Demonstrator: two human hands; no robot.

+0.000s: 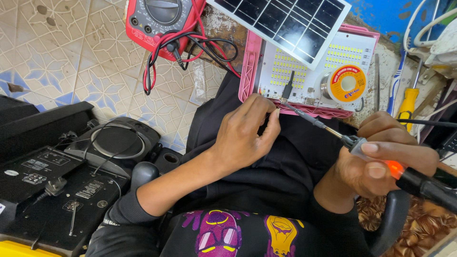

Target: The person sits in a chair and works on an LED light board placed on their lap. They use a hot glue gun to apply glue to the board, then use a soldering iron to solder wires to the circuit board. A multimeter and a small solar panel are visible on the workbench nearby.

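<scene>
My right hand [381, 159] is closed around one soldering iron [362, 145]; its handle is black with an orange glowing part, and the thin metal tip reaches the lower edge of one white LED board [290, 71] in a pink plastic frame [250, 66]. My left hand [247, 131] is narrow, fingertips pinched together just beside that edge; what they pinch I cannot tell. On the board lies one round spool of solder wire [347, 83]. One dark glossy solar panel [281, 21] covers the top. One red multimeter [159, 19] sits on the patterned tiles, with red and black leads.
</scene>
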